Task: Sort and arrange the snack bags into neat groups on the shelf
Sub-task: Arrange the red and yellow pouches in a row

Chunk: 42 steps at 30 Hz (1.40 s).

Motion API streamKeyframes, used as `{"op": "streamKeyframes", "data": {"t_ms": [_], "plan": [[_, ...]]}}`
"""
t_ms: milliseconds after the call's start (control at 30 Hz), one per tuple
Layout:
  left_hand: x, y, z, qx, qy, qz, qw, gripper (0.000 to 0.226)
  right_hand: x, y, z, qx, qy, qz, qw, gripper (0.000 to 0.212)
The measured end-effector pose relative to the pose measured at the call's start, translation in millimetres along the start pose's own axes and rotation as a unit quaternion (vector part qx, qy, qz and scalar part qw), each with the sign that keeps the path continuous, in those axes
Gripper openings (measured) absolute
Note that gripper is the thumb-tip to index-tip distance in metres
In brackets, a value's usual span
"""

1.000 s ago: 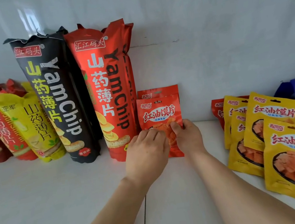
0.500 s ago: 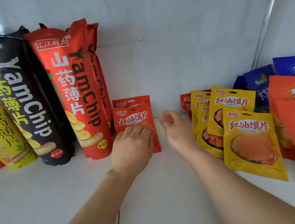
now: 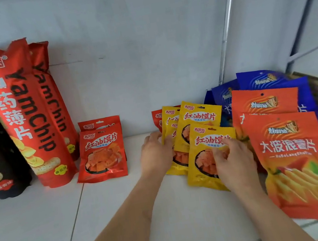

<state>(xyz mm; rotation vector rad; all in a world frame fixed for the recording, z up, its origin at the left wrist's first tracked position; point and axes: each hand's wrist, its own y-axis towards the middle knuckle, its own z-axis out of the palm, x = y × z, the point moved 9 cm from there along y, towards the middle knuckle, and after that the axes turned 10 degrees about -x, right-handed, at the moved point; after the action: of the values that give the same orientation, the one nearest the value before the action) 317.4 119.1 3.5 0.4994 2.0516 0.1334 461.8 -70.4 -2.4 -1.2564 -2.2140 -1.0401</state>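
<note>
Right of centre on the shelf (image 3: 128, 220), the left hand (image 3: 155, 154) braces the yellow bags (image 3: 200, 117) while the right hand (image 3: 234, 162), fingers spread, presses the front bag (image 3: 200, 161), apparently squaring this group apart from the standing red bags (image 3: 102, 153).

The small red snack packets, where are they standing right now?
In the head view, the small red snack packets stand left of centre against the back wall, just right of the tall red YamChip bag; both hands are off them, at the yellow packets further right.

Bare shelf (image 3: 133, 124) between red pouches (image 3: 101, 153), yellow pouches (image 3: 197, 118)
</note>
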Motion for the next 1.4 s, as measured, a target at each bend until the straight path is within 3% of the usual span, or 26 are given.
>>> {"op": "streamKeyframes", "data": {"t_ms": [167, 300, 467, 733, 867, 967, 1000, 1100, 1200, 1400], "plan": [[4.6, 3.3, 19.3, 0.002, -0.055, -0.074, 0.996, 0.051, -2.0, 7.8, 16.2, 0.012, 0.042, 0.031, 0.999, 0.050], [-2.3, 5.4, 27.6, 0.016, -0.033, -0.031, 0.999, 0.053, -0.3, 16.8, 23.7, 0.011, 0.106, 0.068, 0.992, 0.051], [-7.4, 4.6, 32.5, 0.026, -0.020, 0.019, 0.999, 0.033, -1.5, 33.7, 27.5, -0.004, 0.193, 0.128, 0.973, 0.055], [-24.9, -8.3, 13.6, 0.031, -0.149, 0.027, 0.988, 0.017, -8.6, 41.1, 31.3, 0.029, 0.278, 0.178, 0.944, 0.064], [-24.3, -13.9, 10.4, 0.041, -0.265, -0.051, 0.962, 0.028, -2.0, 39.4, 28.3, 0.028, 0.330, 0.174, 0.927, 0.056], [-17.8, -15.7, 18.7, 0.083, -0.372, -0.141, 0.914, 0.066, 3.1, 37.6, 28.8, 0.020, 0.362, 0.164, 0.918, 0.033], [-15.6, -17.3, 22.3, 0.104, -0.395, -0.163, 0.898, 0.070, 4.1, 36.9, 30.2, 0.018, 0.371, 0.165, 0.914, 0.024], [-20.1, -27.0, 26.0, 0.164, -0.417, -0.167, 0.879, 0.043, 8.1, 33.9, 33.5, 0.014, 0.386, 0.179, 0.905, 0.008], [-17.6, -27.5, 19.7, 0.162, -0.424, -0.178, 0.873, 0.027, 17.5, 33.6, 33.9, 0.015, 0.379, 0.166, 0.910, 0.012], [-2.7, -21.5, -1.4, 0.107, -0.342, -0.173, 0.917, 0.023, 44.5, 22.3, 41.0, 0.055, 0.364, 0.134, 0.920, 0.019]]}}
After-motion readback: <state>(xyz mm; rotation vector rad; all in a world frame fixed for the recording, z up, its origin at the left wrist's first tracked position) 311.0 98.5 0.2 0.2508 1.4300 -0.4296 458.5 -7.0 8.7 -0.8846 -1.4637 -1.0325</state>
